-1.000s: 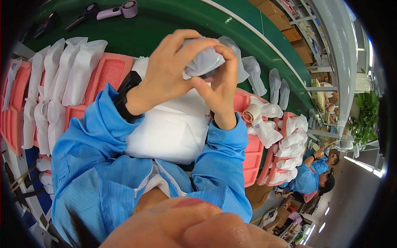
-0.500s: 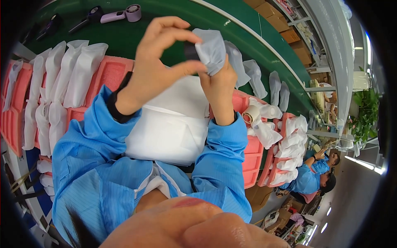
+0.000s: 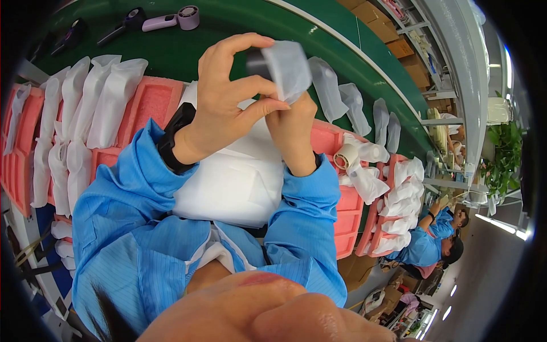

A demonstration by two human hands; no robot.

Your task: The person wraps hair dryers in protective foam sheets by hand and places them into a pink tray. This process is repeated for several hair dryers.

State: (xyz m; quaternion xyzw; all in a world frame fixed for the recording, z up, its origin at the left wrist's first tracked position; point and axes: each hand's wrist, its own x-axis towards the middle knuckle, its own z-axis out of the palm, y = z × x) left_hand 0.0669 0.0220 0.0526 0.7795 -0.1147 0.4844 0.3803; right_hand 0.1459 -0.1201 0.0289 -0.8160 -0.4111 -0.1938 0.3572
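Above the middle of the bench, my two hands hold up a white translucent bag [image 3: 292, 68]. A dark piece [image 3: 257, 61], blurred by motion, shows at the bag's left side; its kind cannot be made out. My left hand [image 3: 231, 94] is bent round that side, a forefinger near the top edge and the thumb pinching the lower edge. My right hand [image 3: 292, 128] grips the bag from below, its fingers partly hidden behind it. Beneath my forearms lies a stack of white sheets or flat bags [image 3: 228, 188].
Pink foam trays [image 3: 154, 102] with white-wrapped items flank me. On the green surface [image 3: 228, 20] beyond are a purple handheld fan [image 3: 171, 20], dark handheld devices [image 3: 122, 25] and several wrapped items [image 3: 327, 91]. Co-workers in blue [image 3: 424, 245] sit at far right.
My left hand has shifted slightly right and down, its thumb and fingers closing at the bag's lower edge. The bag has turned a little. Things on the green surface have slid slightly right.
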